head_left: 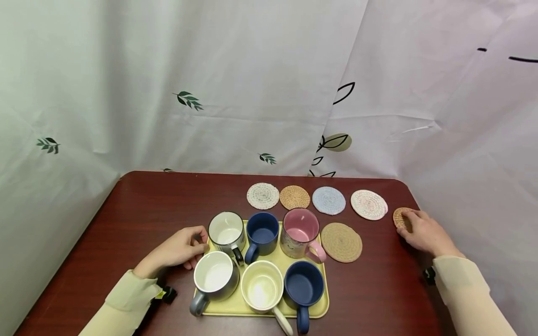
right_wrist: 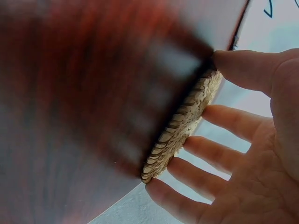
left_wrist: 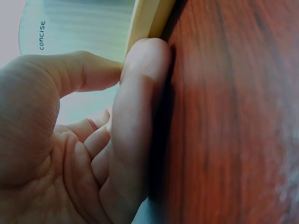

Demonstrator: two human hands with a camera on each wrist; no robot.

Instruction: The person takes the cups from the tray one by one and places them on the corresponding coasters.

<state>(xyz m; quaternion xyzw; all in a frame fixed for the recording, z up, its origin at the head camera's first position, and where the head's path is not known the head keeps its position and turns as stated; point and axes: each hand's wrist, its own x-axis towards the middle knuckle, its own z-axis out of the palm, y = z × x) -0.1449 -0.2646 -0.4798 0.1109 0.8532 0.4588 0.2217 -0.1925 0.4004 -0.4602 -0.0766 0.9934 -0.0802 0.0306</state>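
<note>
To the left of the yellow tray [head_left: 227, 308], a person's left hand [head_left: 180, 249] holds the tray's edge, thumb and forefinger pinching the rim. Well to the right of the tray and beyond its far edge, the right hand [head_left: 426, 233] grips a small tan coaster [head_left: 398, 218], thumb and fingertips set around its rim; whether the coaster is lifted off the worktop [head_left: 378, 280] cannot be told.

Six mugs stand upright on the tray. Along its far side are a white mug [head_left: 227, 228] with a black handle, a blue mug [head_left: 263, 233] and a pink mug [head_left: 300, 226]; along its near side, a grey mug [head_left: 214, 275], a cream mug [head_left: 262, 285] and a navy mug [head_left: 304, 284]. The last two have handles reaching past the tray's near rim.

Just right of the tray lies a large beige coaster [head_left: 342, 242]. Past its far edge, running rightward, lie a pale speckled coaster [head_left: 263, 196], an orange-brown coaster [head_left: 295, 198], a light-blue coaster [head_left: 329, 200] and a pinkish-white coaster [head_left: 369, 204].
</note>
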